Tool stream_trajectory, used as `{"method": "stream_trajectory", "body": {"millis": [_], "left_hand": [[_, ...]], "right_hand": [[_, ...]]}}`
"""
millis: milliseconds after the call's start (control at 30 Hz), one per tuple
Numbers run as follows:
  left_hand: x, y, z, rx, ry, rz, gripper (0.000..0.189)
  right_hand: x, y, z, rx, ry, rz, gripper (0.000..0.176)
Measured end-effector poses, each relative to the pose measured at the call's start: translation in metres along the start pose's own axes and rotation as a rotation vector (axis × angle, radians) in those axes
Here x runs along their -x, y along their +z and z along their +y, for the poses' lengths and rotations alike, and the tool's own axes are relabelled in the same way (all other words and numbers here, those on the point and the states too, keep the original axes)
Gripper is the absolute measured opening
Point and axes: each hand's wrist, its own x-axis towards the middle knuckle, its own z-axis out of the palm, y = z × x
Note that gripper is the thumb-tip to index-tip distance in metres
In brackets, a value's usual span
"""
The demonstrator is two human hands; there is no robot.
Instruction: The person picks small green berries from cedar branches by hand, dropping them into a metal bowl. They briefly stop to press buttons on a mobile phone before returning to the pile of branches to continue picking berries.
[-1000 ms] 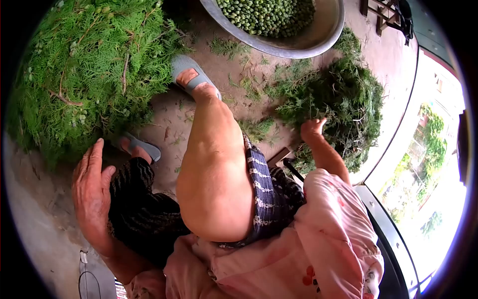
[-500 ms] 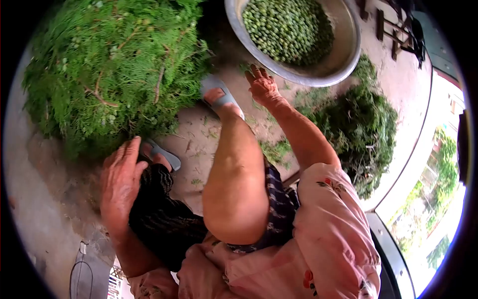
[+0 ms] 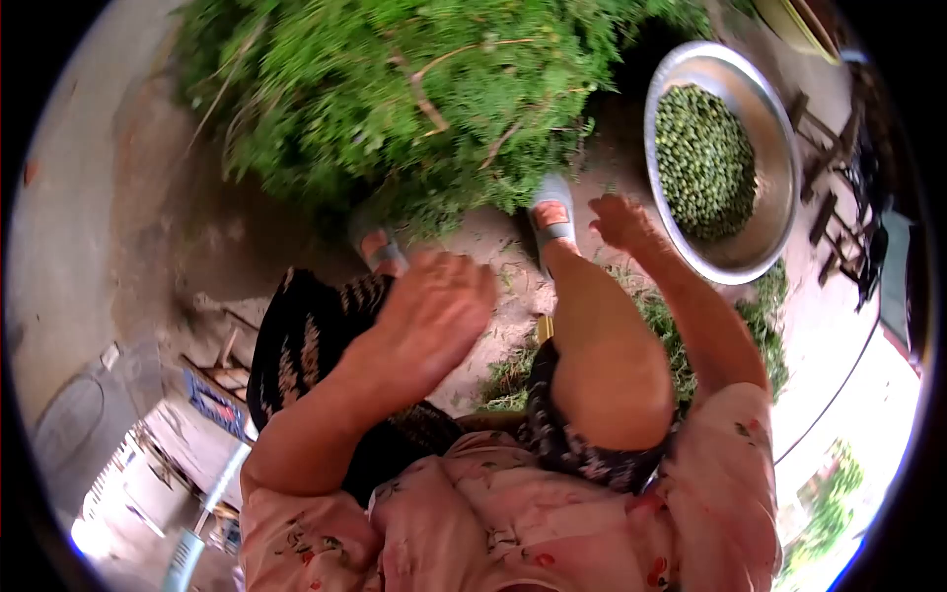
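My left hand hangs in front of my lap, below the big heap of green leafy branches. Motion smears its fingers, and I cannot make out anything in them. Out past my bare knee, my right hand is beside the wide metal basin, its fingers apart and nothing visible in them. Small round green fruits lie in the basin's bottom. Brown woody stems show among the branches.
Grey sandals are on my feet at the heap's near edge. Loose green sprigs litter the floor below and right. Dark wooden stools stand beyond the basin, with another tub at the top right.
The view has swung left, so heap and basin appear farther right. My left hand has moved from the heap's lower edge to in front of my lap. My right hand stays near the basin.
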Motion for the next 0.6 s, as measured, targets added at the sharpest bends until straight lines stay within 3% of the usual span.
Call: {"method": "stream_trajectory", "body": {"millis": [33,100,133,167,233,333,400,433,500,567,600], "left_hand": [[-0.009,0.001,0.007,0.040,-0.032,-0.160,0.026],[-0.007,-0.004,0.019,0.019,0.048,-0.269,0.024],[0.000,-0.002,0.022,-0.062,0.128,-0.094,0.024],[-0.001,-0.002,0.027,-0.095,0.079,-0.262,0.022],[0.003,0.013,0.030,-0.062,0.065,-0.256,0.021],[0.013,-0.002,0.024,-0.140,0.060,-0.286,0.025],[0.011,0.001,0.023,-0.183,0.013,-0.273,0.025],[0.009,0.003,0.020,-0.117,-0.032,-0.183,0.024],[0.016,0.003,0.014,-0.051,-0.086,-0.095,0.023],[0.026,-0.006,0.006,-0.085,-0.035,0.188,0.024],[0.026,-0.014,0.003,-0.065,-0.045,0.020,0.025]], "right_hand": [[0.004,-0.031,-0.016,0.022,-0.076,0.013,0.037],[0.009,-0.070,-0.049,0.042,-0.190,0.017,0.037],[0.010,-0.086,-0.067,0.056,-0.283,-0.048,0.035],[0.010,-0.096,-0.086,0.071,-0.375,-0.115,0.034],[0.001,-0.087,-0.115,0.074,-0.543,-0.159,0.040],[-0.030,-0.040,-0.159,0.009,-0.560,-0.251,0.045],[-0.064,0.008,-0.171,-0.107,-0.609,-0.194,0.051],[-0.072,0.015,-0.183,-0.096,-0.622,-0.207,0.051],[-0.078,0.025,-0.213,-0.041,-0.412,-0.211,0.062],[-0.084,0.037,-0.236,-0.049,-0.363,-0.252,0.069],[-0.093,0.057,-0.243,-0.140,-0.381,-0.295,0.069]]}}
